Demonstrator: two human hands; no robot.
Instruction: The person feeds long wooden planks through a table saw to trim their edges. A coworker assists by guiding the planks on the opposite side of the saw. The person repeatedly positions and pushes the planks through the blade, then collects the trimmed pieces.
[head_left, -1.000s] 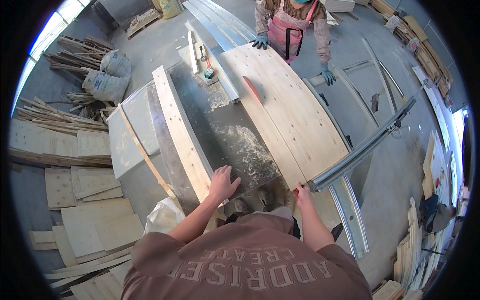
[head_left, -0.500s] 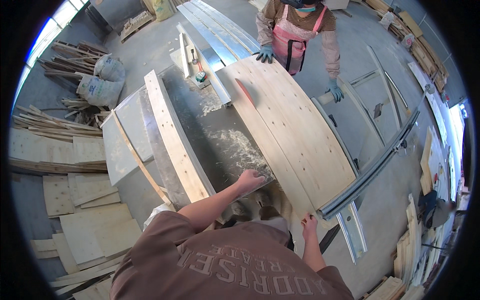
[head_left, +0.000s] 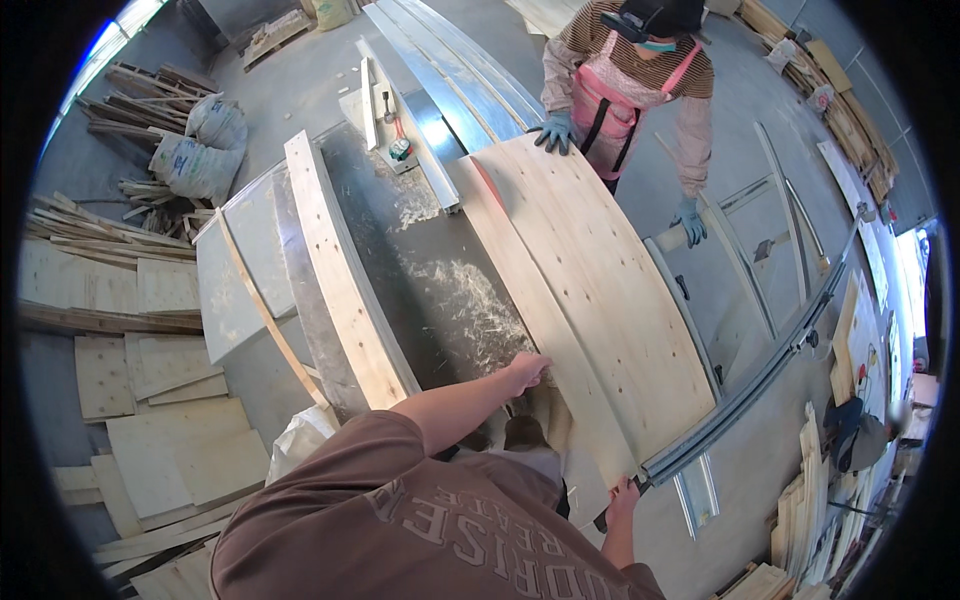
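Note:
A narrow plywood strip (head_left: 548, 325) lies along the left side of a wide plywood board (head_left: 615, 280), with a thin seam between them. My left hand (head_left: 527, 371) is closed against the strip's left edge, near its close end. At the strip's near end, my right hand (head_left: 622, 493) pinches the corner with thumb and fingers. A curved red piece (head_left: 489, 183) stands up at the far end of the seam. Across the board, a co-worker rests one gloved hand (head_left: 554, 132) on its far edge; the other gloved hand (head_left: 690, 222) touches the frame to the right.
Stacked boards (head_left: 345, 270) lie left on the sawdust-covered table (head_left: 440, 290). A tape measure (head_left: 400, 149) and a hammer (head_left: 387, 103) sit farther back. A metal rail (head_left: 760, 375) runs along the right. Scrap wood (head_left: 180, 445) and white sacks (head_left: 200, 165) fill the left floor.
The strip and board have slid toward me past the red piece. My left hand has come rightward onto the strip's edge. My right hand stays on the corner, now nearer to me.

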